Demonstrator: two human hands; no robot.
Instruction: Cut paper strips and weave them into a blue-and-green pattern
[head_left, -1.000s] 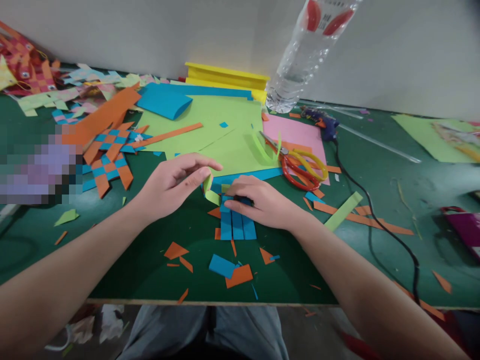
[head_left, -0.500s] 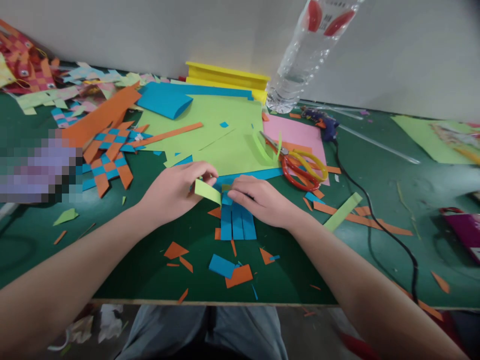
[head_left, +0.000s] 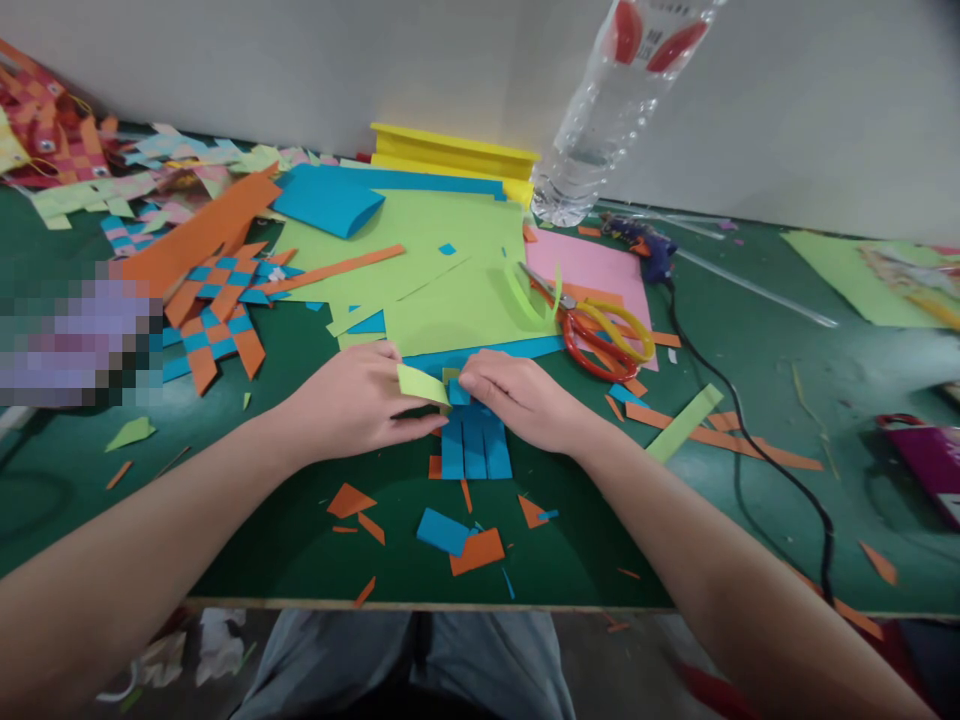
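Observation:
My left hand (head_left: 360,402) pinches a light green paper strip (head_left: 422,385) at the left edge of a set of blue paper strips (head_left: 475,446) lying side by side on the green table (head_left: 300,500). My right hand (head_left: 517,398) presses its curled fingers down on the top of those blue strips, its fingertips touching the green strip's end. Both hands meet at the upper left corner of the blue strips.
Red and yellow scissors (head_left: 600,335) lie just right of my hands on pink paper (head_left: 592,265). A clear plastic bottle (head_left: 600,120), a glue gun (head_left: 645,245) with black cord (head_left: 750,440), woven orange-blue pieces (head_left: 217,320), large green sheets (head_left: 427,265) and scattered scraps (head_left: 465,540) surround the work.
My left hand has closed and slid right and down toward the blue strips, bringing the green strip flatter against them. My right hand shifted slightly up.

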